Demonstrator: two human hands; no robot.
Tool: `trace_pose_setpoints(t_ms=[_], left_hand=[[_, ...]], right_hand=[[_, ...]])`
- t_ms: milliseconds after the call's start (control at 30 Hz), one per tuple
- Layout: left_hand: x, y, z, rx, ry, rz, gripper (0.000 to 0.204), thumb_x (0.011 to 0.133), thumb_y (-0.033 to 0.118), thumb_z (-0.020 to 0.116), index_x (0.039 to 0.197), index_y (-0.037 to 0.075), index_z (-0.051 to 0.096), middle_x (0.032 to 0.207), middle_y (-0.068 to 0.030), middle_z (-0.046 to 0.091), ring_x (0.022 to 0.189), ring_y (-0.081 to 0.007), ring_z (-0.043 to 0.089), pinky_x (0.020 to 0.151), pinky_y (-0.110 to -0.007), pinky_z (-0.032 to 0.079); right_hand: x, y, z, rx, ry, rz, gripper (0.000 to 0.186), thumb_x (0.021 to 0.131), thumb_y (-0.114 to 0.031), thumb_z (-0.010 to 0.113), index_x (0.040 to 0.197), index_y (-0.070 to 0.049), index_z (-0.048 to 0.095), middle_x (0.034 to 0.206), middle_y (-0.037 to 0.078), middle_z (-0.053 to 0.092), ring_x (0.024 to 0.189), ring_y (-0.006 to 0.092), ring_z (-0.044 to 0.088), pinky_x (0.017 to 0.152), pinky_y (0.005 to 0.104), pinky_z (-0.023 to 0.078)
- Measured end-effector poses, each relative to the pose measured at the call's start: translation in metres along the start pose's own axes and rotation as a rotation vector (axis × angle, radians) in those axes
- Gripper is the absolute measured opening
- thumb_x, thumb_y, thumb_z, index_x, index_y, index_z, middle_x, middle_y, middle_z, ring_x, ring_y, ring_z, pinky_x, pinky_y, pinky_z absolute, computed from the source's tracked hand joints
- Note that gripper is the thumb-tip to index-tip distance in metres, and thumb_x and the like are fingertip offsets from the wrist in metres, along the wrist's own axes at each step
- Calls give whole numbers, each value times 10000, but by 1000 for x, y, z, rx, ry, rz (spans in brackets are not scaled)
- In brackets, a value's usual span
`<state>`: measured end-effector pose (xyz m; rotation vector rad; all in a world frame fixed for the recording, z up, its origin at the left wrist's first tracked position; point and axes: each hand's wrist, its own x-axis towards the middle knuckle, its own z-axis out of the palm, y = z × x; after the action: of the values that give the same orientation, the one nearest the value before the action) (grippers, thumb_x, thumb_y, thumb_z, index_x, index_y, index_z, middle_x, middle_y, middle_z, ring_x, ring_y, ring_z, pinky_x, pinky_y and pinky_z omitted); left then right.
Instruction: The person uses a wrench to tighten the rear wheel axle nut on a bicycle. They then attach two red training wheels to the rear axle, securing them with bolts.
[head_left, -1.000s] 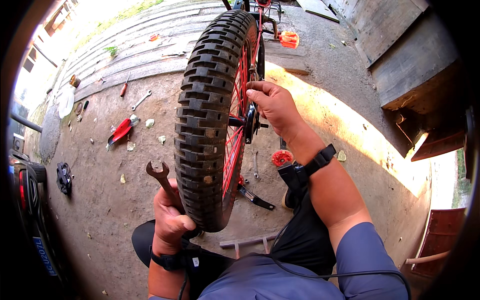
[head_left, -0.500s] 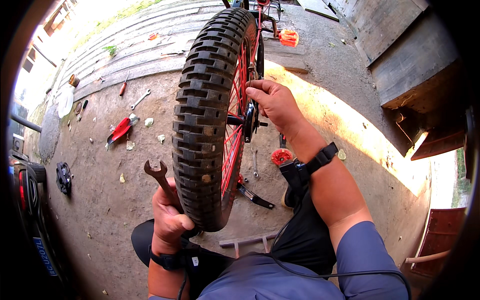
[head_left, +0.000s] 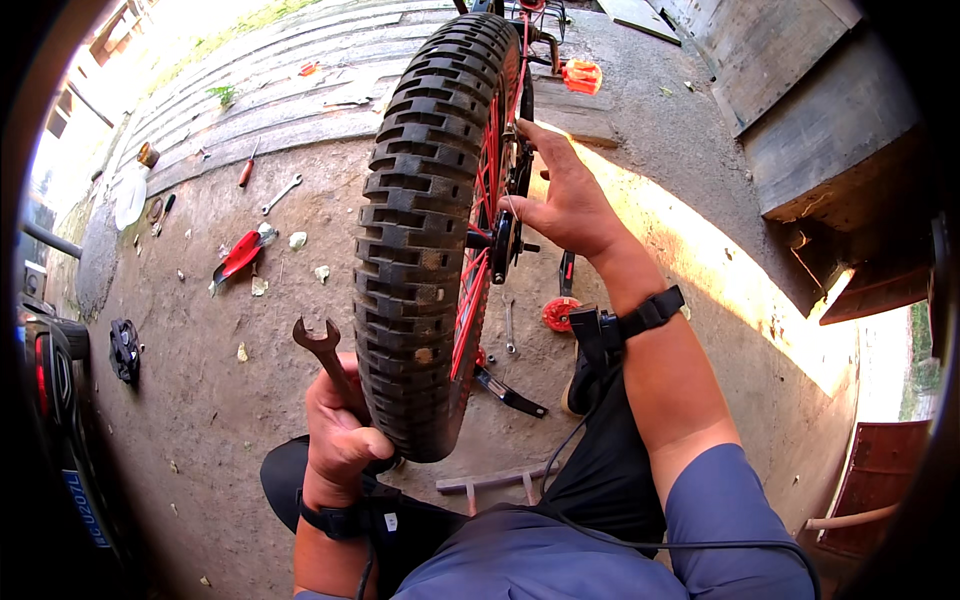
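A knobby black tire point(head_left: 425, 240) with red spokes point(head_left: 490, 165) stands upright in front of me, part of a bicycle. My left hand point(head_left: 340, 425) is closed round an open-ended wrench point(head_left: 322, 345), its jaws pointing up, and rests against the tire's lower left side. On the wheel's right side, my right hand point(head_left: 570, 205) has its thumb and forefinger spread apart. Its fingertips reach the dark metal parts beside the hub point(head_left: 502, 245); whether they press on them is hard to see. The other fingers are partly hidden.
Left on the ground lie a screwdriver point(head_left: 248, 165), another wrench point(head_left: 281, 195), a red-and-silver piece point(head_left: 240, 258) and a black pedal-like part point(head_left: 125, 350). A small red wheel point(head_left: 560, 314) and a black bracket point(head_left: 510, 392) lie near my legs. An orange pedal point(head_left: 582, 76) juts out.
My right hand has gone from a pinch beside the hub to spread fingers, shifting slightly right. The tire has tilted slightly to the right; my left hand still holds the wrench.
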<state>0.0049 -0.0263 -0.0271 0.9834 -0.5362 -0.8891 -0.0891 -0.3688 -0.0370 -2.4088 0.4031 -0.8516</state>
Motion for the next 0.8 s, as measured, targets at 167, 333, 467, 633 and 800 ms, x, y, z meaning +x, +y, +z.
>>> trace_pose_setpoints(t_ms=[167, 333, 467, 633, 800], left_hand=[[0, 1, 0, 10, 0, -6, 874, 583, 325, 998, 1265, -26, 578, 1203, -132, 700, 1098, -233, 671, 982, -377, 510], [1, 2, 1, 13, 7, -11, 875, 573, 309, 1002, 1263, -25, 580, 1205, -129, 700, 1104, -230, 669, 984, -375, 507], [1, 1, -1, 16, 2, 0, 882, 571, 307, 1003, 1268, -27, 579, 1205, -130, 700, 1106, -231, 668, 985, -373, 508], [2, 1, 1, 6, -6, 3, 883, 577, 303, 1002, 1275, -31, 576, 1213, -137, 699, 1110, -234, 668, 990, -375, 507], [2, 1, 2, -9, -6, 2, 887, 579, 291, 1001, 1282, -35, 568, 1222, -146, 697, 1118, -241, 669, 997, -383, 508]], right_hand=[[1, 3, 5, -88, 18, -32, 766, 804, -254, 811, 1459, -59, 465, 1344, 182, 575, 1272, 351, 537, 1104, 413, 413], [3, 5, 7, -138, 49, -64, 712, 807, -234, 804, 1430, -72, 499, 1306, 175, 607, 1228, 348, 570, 1068, 414, 445], [3, 8, 8, -116, 78, -57, 681, 802, -232, 807, 1402, -73, 528, 1260, 174, 633, 1186, 351, 596, 1041, 412, 467], [5, 9, 10, -75, 114, -54, 644, 798, -258, 820, 1359, -69, 566, 1190, 169, 659, 1120, 353, 627, 982, 421, 496], [5, 12, 13, -38, 136, -38, 633, 783, -229, 841, 1341, -69, 589, 1173, 143, 671, 1093, 313, 638, 954, 392, 509]])
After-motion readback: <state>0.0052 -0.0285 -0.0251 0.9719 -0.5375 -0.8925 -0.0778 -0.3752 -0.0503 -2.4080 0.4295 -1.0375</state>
